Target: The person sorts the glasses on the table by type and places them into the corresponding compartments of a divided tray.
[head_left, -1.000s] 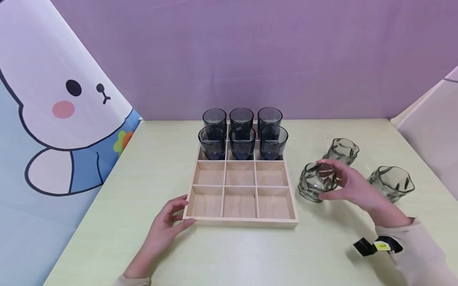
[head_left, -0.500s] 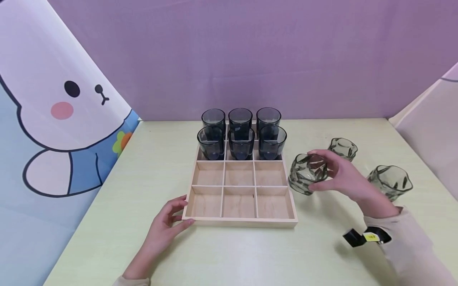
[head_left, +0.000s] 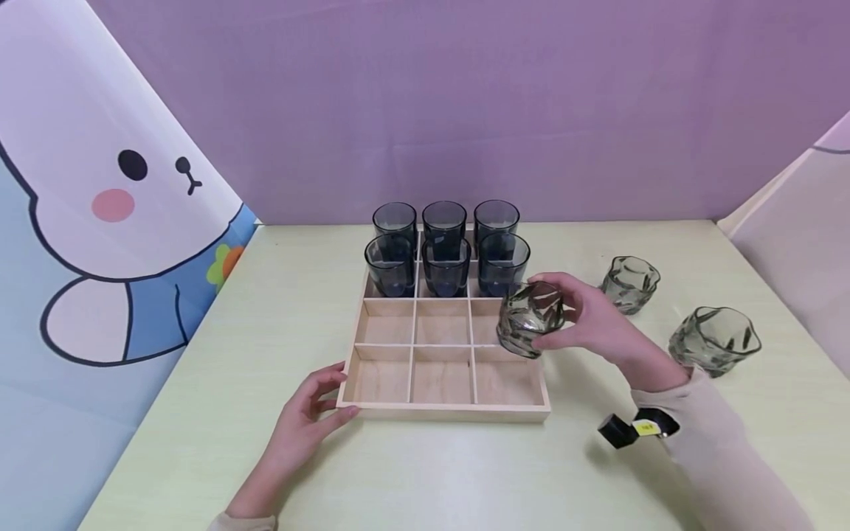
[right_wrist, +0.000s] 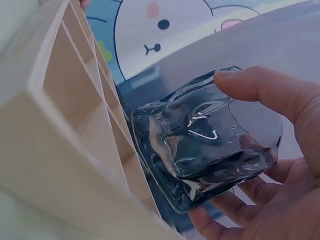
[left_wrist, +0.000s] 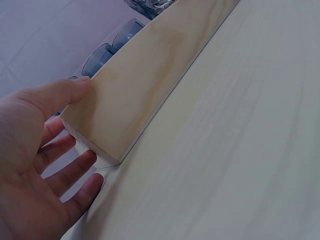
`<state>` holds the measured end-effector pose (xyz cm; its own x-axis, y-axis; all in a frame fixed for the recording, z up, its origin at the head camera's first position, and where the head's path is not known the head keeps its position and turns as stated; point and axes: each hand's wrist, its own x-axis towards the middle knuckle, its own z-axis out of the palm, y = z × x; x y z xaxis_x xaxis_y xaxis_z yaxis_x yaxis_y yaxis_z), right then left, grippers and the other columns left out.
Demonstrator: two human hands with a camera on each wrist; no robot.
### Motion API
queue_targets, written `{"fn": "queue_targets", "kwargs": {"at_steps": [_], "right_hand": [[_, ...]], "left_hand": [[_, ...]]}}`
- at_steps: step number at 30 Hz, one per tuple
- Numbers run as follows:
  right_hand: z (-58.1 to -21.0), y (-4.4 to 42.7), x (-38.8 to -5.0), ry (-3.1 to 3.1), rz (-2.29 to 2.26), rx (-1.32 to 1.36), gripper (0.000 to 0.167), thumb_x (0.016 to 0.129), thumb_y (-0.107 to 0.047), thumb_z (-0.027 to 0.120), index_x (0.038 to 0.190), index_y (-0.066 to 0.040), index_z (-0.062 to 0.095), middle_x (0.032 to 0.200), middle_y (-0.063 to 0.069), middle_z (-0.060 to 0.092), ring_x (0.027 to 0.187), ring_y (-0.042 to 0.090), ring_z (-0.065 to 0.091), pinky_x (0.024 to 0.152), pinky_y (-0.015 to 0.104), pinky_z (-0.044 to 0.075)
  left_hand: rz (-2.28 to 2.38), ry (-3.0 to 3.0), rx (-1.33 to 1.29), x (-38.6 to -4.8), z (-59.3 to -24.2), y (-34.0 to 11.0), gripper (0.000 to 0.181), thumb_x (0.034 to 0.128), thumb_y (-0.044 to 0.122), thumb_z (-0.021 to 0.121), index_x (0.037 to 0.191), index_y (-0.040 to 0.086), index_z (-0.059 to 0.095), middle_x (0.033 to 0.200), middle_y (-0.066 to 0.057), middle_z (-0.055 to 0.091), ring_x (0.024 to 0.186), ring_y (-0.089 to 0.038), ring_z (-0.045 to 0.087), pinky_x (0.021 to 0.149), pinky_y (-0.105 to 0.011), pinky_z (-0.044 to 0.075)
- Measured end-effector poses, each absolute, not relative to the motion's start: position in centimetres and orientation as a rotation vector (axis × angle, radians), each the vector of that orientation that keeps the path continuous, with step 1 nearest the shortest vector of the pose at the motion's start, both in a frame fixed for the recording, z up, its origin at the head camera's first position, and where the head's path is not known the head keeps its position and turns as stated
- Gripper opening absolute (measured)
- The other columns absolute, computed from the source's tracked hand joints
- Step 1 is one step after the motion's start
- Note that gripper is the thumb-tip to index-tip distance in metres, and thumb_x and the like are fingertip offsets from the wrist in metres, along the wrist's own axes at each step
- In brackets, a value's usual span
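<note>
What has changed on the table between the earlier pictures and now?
The right hand has carried the held faceted glass leftward, from beside the wooden compartment tray to over its right edge. Nothing was newly taken hold of or let go. The left hand stays at the tray's near left corner; the six dark tumblers and the two other faceted glasses stayed put.
</note>
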<state>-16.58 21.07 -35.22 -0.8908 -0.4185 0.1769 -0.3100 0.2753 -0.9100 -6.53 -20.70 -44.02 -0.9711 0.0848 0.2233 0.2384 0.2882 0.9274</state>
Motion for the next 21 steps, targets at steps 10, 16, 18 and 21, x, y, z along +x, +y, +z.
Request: {"fn": "queue_targets", "kwargs": {"at_steps": [10,16,18,21], "right_hand": [[-35.1,17.7,-17.6,2.351,-1.699,-0.719,0.082,0.066,0.007,0.087,0.138,0.003,0.048,0.125,0.02,0.057,0.109,0.033,0.055,0.09,0.042,0.049],[-34.9,15.6,-18.0,2.312,-1.717,-0.72,0.081,0.065,0.008,0.087,0.136,0.002,0.05,0.124,0.019,0.058,0.109,0.034,0.056,0.092,0.048,0.048],[-34.9,14.9,-18.1,2.303,-1.726,-0.732,0.081,0.064,0.008,0.087,0.136,0.002,0.05,0.123,0.02,0.058,0.107,0.034,0.057,0.09,0.048,0.049],[-35.0,13.9,-18.2,2.312,-1.726,-0.751,0.08,0.065,0.006,0.087,0.136,0.003,0.05,0.121,0.02,0.059,0.105,0.033,0.058,0.087,0.046,0.05]], "left_hand": [[-1.777,-2.41,-0.311,-6.5,-44.0,-20.7,0.044,0.0797,-0.007,0.078,0.118,-0.002,0.057,0.141,-0.021,0.051,0.116,-0.012,0.058,0.085,-0.024,0.054],[-1.783,-2.401,-0.321,-6.6,-44.1,-20.8,0.044,0.0794,-0.008,0.077,0.118,-0.002,0.057,0.141,-0.022,0.051,0.116,-0.012,0.058,0.085,-0.024,0.054],[-1.781,-2.403,-0.322,-6.6,-44.1,-20.8,0.045,0.0795,-0.008,0.077,0.118,-0.002,0.057,0.141,-0.021,0.051,0.116,-0.011,0.058,0.085,-0.024,0.054],[-1.776,-2.405,-0.321,-6.6,-44.1,-20.8,0.045,0.0795,-0.008,0.078,0.118,-0.002,0.057,0.141,-0.021,0.051,0.116,-0.01,0.058,0.085,-0.024,0.054]]}}
